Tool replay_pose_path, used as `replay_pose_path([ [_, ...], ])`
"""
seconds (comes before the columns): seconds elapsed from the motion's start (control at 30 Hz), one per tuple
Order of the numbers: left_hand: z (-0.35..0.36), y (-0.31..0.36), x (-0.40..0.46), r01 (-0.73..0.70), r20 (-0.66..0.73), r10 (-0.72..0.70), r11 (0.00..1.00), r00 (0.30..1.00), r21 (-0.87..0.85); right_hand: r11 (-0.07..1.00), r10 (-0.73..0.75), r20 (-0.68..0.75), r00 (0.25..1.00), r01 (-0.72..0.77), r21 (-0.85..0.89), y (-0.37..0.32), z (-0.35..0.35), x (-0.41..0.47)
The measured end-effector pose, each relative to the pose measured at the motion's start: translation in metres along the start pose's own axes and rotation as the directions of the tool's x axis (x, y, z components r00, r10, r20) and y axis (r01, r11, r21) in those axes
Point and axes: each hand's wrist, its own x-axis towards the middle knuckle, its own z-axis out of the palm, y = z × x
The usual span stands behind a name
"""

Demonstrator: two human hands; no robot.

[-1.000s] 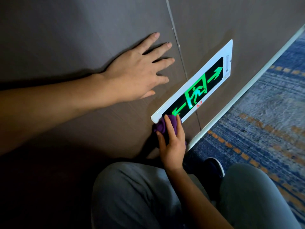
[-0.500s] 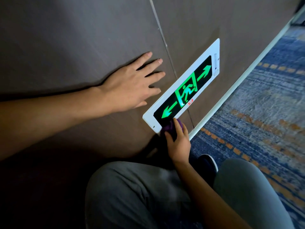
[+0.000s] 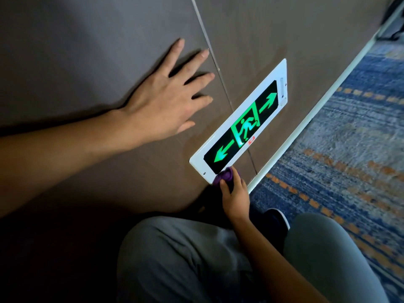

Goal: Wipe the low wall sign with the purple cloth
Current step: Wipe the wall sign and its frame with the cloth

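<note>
The low wall sign (image 3: 240,130) is a white-framed black panel with glowing green arrows and a running figure, set low on the brown wall. My right hand (image 3: 235,193) is shut on the bunched purple cloth (image 3: 223,176), which presses against the sign's lower left corner, at its bottom edge. My left hand (image 3: 166,97) lies flat on the wall with fingers spread, up and to the left of the sign, apart from it.
A white skirting strip (image 3: 306,125) runs along the wall's foot. Blue and orange patterned carpet (image 3: 349,162) lies to the right. My grey-trousered knees (image 3: 196,259) and a dark shoe (image 3: 276,217) fill the bottom of the view. A vertical wall seam (image 3: 216,64) passes behind the sign.
The cloth and my right hand have slid from the sign's left end to its lower edge near the corner. My left hand stays flat on the wall; the view has shifted slightly.
</note>
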Motion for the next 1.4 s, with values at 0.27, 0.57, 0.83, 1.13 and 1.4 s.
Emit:
replay_pose_path([
  [0.27, 0.004, 0.008, -0.004, -0.051, 0.027, 0.051, 0.999, 0.998, -0.003, 0.985, 0.052, -0.247, 0.968, -0.009, 0.172, -0.028, -0.032, 0.061],
  [0.57, 0.005, 0.012, 0.003, -0.066, 0.022, 0.066, 0.998, 0.998, -0.011, 0.997, 0.039, -0.159, 0.987, -0.029, 0.066, -0.028, 0.008, 0.006],
  [0.83, 0.004, 0.011, 0.002, -0.067, 0.056, 0.069, 0.997, 0.996, -0.042, 0.999, -0.027, -0.062, 0.998, 0.029, 0.031, -0.019, 0.012, -0.024],
  [1.13, 0.004, 0.016, 0.003, -0.079, 0.058, 0.082, 0.996, 0.995, -0.051, 0.982, 0.025, -0.278, 0.960, 0.029, 0.189, -0.031, -0.018, 0.039],
  [1.4, 0.004, 0.013, 0.002, -0.094, 0.043, 0.100, 0.987, 0.994, -0.129, 0.985, 0.053, -0.240, 0.969, -0.012, 0.172, -0.042, -0.003, 0.028],
])
